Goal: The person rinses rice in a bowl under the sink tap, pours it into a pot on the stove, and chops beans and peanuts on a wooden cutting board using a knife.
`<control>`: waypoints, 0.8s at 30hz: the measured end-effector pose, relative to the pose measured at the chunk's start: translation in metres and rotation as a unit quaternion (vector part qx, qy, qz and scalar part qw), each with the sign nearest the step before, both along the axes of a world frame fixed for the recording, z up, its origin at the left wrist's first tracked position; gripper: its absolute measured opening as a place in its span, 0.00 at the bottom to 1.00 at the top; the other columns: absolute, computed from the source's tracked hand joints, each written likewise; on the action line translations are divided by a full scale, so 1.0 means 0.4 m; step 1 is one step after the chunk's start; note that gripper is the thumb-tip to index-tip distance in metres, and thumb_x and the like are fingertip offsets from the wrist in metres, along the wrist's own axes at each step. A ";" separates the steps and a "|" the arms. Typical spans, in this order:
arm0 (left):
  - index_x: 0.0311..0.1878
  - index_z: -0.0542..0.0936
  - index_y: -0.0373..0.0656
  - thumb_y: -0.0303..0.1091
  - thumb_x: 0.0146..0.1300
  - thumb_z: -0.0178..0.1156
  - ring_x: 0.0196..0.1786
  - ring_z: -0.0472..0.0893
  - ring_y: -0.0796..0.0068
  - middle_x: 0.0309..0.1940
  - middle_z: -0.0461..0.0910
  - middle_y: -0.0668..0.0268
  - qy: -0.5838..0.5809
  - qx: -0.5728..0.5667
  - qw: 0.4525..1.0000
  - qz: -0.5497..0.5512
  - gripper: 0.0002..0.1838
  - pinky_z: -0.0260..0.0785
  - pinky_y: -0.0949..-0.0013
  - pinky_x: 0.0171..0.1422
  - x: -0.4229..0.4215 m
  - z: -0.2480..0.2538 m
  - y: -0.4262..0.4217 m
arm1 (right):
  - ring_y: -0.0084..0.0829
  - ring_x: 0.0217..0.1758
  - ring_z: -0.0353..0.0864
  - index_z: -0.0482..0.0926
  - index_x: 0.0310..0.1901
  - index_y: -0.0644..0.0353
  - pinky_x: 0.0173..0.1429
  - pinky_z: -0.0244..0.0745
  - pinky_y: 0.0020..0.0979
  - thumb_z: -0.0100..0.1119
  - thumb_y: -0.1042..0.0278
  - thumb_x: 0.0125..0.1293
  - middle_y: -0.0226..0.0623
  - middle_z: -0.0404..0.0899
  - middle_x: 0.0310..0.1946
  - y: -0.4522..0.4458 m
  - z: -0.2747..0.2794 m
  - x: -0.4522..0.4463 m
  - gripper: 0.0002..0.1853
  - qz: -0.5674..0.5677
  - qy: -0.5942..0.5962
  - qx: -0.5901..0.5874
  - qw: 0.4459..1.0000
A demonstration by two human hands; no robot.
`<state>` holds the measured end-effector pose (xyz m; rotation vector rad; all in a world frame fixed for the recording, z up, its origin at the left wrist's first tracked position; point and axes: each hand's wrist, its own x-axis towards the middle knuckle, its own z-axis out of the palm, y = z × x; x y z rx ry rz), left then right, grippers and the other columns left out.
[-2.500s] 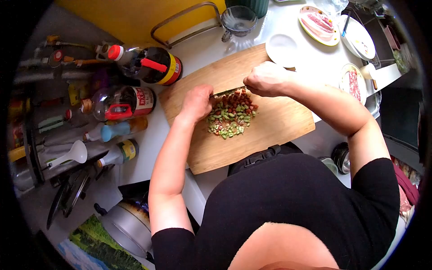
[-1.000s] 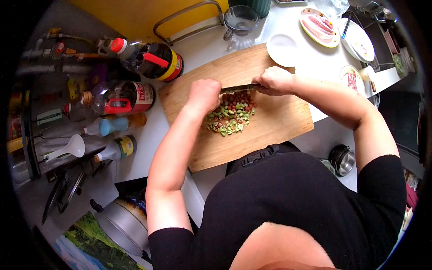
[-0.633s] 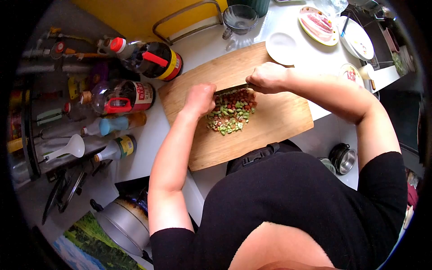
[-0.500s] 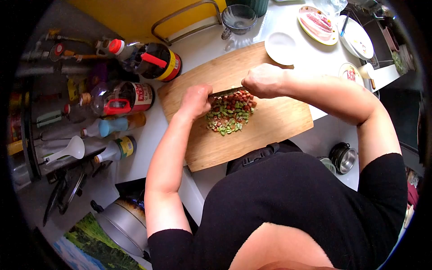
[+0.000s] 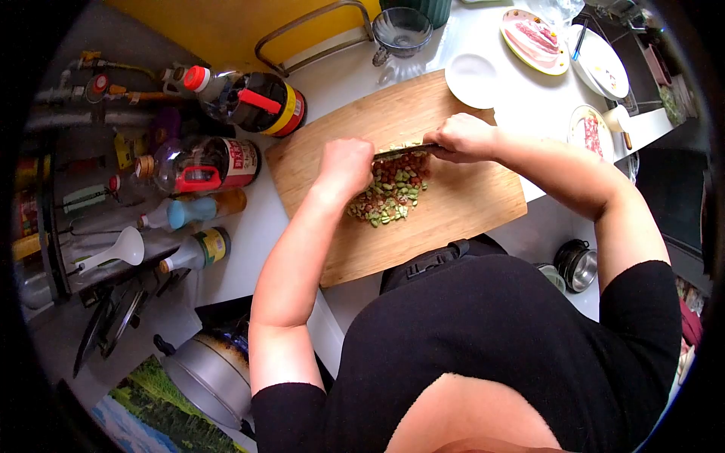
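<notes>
Near the far side of a wooden cutting board [image 5: 461, 198], both hands hold a dark-bladed knife [image 5: 402, 152] crosswise over a heap of chopped pieces [image 5: 390, 195]. The left hand [image 5: 347, 164] is curled into a fist at one end of the knife, and the right hand [image 5: 462, 138] is closed around the other end with its knuckles bent; how each set of fingers wraps underneath cannot be seen. The blade runs roughly level between the hands, at the far edge of the heap. Most of the pieces lie on the body's side of the blade, green ones nearest the body and reddish ones closer to the metal, while a few pale green bits show just beyond it. A white dish [image 5: 471, 80] overlaps the board's far right corner. Beyond the board stands a clear glass bowl [image 5: 402, 34], with a metal rack [image 5: 310, 34] to its left. Farther right on the white counter are an oval plate of sliced meat [image 5: 533, 43], a white bowl [image 5: 600, 62] and a smaller plate of chopped meat [image 5: 592, 134]. Left of the board, two large bottles of dark liquid [image 5: 260, 104] lie closest, and a white ladle [image 5: 123, 248] and a silver pot [image 5: 209, 380] are nearer the body.
</notes>
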<state>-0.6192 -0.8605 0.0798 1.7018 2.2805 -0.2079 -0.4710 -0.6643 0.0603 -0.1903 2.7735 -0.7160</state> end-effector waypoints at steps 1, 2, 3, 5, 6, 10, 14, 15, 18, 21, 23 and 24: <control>0.28 0.77 0.42 0.27 0.37 0.60 0.37 0.79 0.55 0.31 0.78 0.56 -0.015 0.018 1.000 0.004 0.10 0.72 0.56 0.39 -0.010 -0.021 -0.015 | 0.49 0.27 0.76 0.74 0.32 0.60 0.33 0.72 0.46 0.54 0.64 0.58 0.47 0.75 0.20 -0.009 0.009 -0.010 0.08 0.015 0.002 0.018 1.000; 0.29 0.77 0.42 0.26 0.37 0.59 0.38 0.79 0.54 0.31 0.78 0.56 -0.030 0.036 0.999 0.009 0.10 0.72 0.56 0.40 -0.019 -0.040 -0.030 | 0.49 0.27 0.77 0.75 0.31 0.61 0.33 0.72 0.46 0.53 0.65 0.58 0.47 0.75 0.21 -0.018 0.019 -0.021 0.08 0.030 0.004 0.035 0.999; 0.29 0.77 0.42 0.26 0.37 0.59 0.38 0.79 0.54 0.31 0.78 0.56 -0.030 0.036 0.999 0.009 0.10 0.72 0.56 0.40 -0.027 -0.051 -0.040 | 0.49 0.27 0.77 0.75 0.31 0.61 0.33 0.72 0.46 0.53 0.65 0.58 0.47 0.75 0.21 -0.027 0.030 -0.032 0.08 0.030 0.004 0.035 0.999; 0.24 0.76 0.41 0.24 0.40 0.56 0.35 0.79 0.55 0.28 0.78 0.58 -0.086 0.125 0.988 0.019 0.04 0.72 0.58 0.39 -0.043 -0.074 -0.057 | 0.50 0.27 0.77 0.76 0.29 0.63 0.34 0.72 0.46 0.51 0.66 0.57 0.47 0.76 0.21 -0.044 0.054 -0.050 0.08 0.029 -0.020 0.081 0.996; 0.24 0.75 0.41 0.25 0.39 0.57 0.36 0.78 0.54 0.28 0.77 0.58 -0.099 0.136 0.986 0.020 0.05 0.71 0.57 0.38 -0.048 -0.076 -0.063 | 0.48 0.28 0.78 0.77 0.29 0.63 0.35 0.73 0.45 0.50 0.68 0.56 0.47 0.77 0.23 -0.051 0.070 -0.053 0.09 0.032 -0.023 0.068 0.997; 0.24 0.74 0.41 0.25 0.38 0.58 0.36 0.78 0.54 0.28 0.76 0.57 -0.123 0.140 0.982 0.025 0.06 0.71 0.57 0.38 -0.061 -0.076 -0.078 | 0.45 0.31 0.80 0.79 0.28 0.62 0.36 0.75 0.43 0.51 0.67 0.55 0.48 0.79 0.25 -0.087 0.116 -0.066 0.09 0.039 -0.076 0.105 0.991; 0.24 0.76 0.42 0.26 0.38 0.59 0.36 0.79 0.56 0.29 0.78 0.59 -0.067 0.104 0.992 0.003 0.05 0.72 0.57 0.38 -0.034 -0.055 -0.055 | 0.49 0.24 0.77 0.74 0.32 0.63 0.31 0.72 0.45 0.52 0.65 0.60 0.47 0.74 0.18 -0.051 0.028 -0.029 0.09 0.025 -0.039 0.063 0.997; 0.24 0.77 0.43 0.26 0.39 0.59 0.36 0.79 0.57 0.29 0.78 0.60 -0.036 0.075 0.996 -0.010 0.05 0.73 0.58 0.39 -0.024 -0.044 -0.045 | 0.49 0.24 0.77 0.74 0.32 0.63 0.31 0.72 0.45 0.52 0.65 0.60 0.47 0.74 0.18 -0.047 0.023 -0.019 0.09 0.025 -0.038 0.064 0.997; 0.25 0.79 0.43 0.26 0.39 0.59 0.38 0.80 0.59 0.30 0.80 0.59 0.005 0.034 0.999 -0.017 0.06 0.74 0.59 0.40 -0.007 -0.010 -0.017 | 0.49 0.27 0.77 0.74 0.34 0.59 0.32 0.73 0.45 0.52 0.61 0.61 0.46 0.76 0.21 -0.031 0.003 0.010 0.10 0.009 0.025 0.025 0.999; 0.25 0.77 0.42 0.25 0.38 0.58 0.36 0.80 0.57 0.26 0.78 0.58 0.010 0.022 0.999 -0.025 0.06 0.74 0.59 0.38 0.017 0.025 0.002 | 0.49 0.25 0.77 0.74 0.33 0.59 0.32 0.72 0.45 0.52 0.61 0.61 0.46 0.75 0.20 -0.011 -0.017 0.023 0.10 -0.006 0.022 0.000 1.000; 0.26 0.77 0.41 0.25 0.38 0.58 0.36 0.80 0.57 0.28 0.78 0.58 0.013 0.022 0.999 -0.019 0.07 0.73 0.58 0.40 0.023 0.021 -0.005 | 0.49 0.24 0.76 0.74 0.32 0.59 0.32 0.72 0.46 0.52 0.62 0.60 0.46 0.75 0.19 -0.012 -0.020 0.021 0.09 -0.001 0.031 0.002 1.000; 0.25 0.78 0.40 0.25 0.39 0.58 0.37 0.80 0.57 0.29 0.79 0.57 0.002 0.029 1.000 -0.008 0.06 0.74 0.59 0.40 0.017 0.003 -0.018 | 0.49 0.25 0.77 0.74 0.32 0.60 0.32 0.73 0.45 0.52 0.63 0.59 0.46 0.75 0.19 -0.018 -0.013 0.012 0.09 0.016 0.030 0.021 0.999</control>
